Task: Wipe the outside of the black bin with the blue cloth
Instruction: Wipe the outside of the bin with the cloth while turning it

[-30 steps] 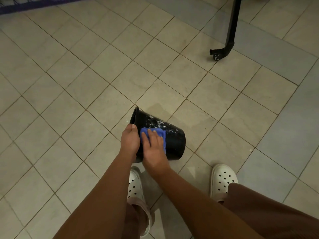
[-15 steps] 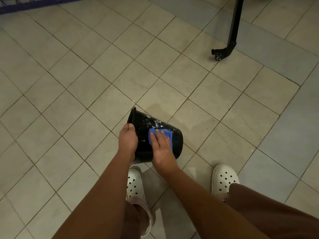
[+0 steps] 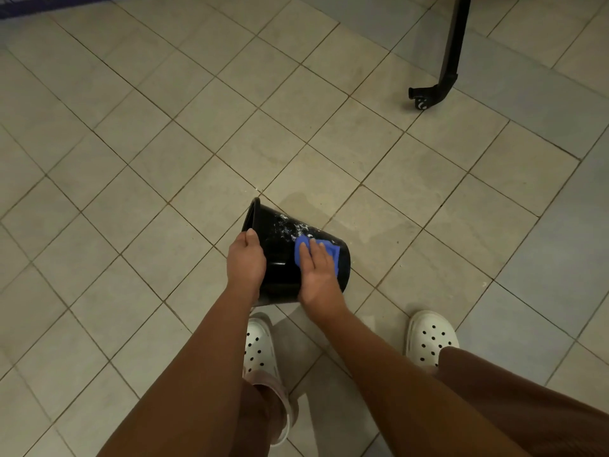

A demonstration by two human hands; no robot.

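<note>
Two white clogs (image 3: 258,347) stand nearest to me in the head view, set apart, and I think this wide stance is there so the person can lean over the work. Just in front of them the black bin (image 3: 280,249) is turned on its side, its mouth to the left and its bottom to the right. I cannot tell if it touches the tiled floor (image 3: 164,159) or hangs a little above it. The left hand (image 3: 246,263) is closed around the rim, thumb on top and the other fingers out of my sight. In my judgement this grip holds the bin steady and tilted, so that the side wall faces up for wiping. The right hand (image 3: 318,275) lies flat with straight fingers and presses the blue cloth (image 3: 333,255) against the wall near the bottom end; a flat palm spreads the pressure better than a pinch would. Just beyond the cloth, white specks (image 3: 290,227) remain on the upper wall, so I judge the wiping is only partly done. Behind the bin a faint wet patch (image 3: 329,206) darkens the tiles. Well apart, at the far right, a black stand leg (image 3: 449,61) ends in a caster (image 3: 420,102).
</note>
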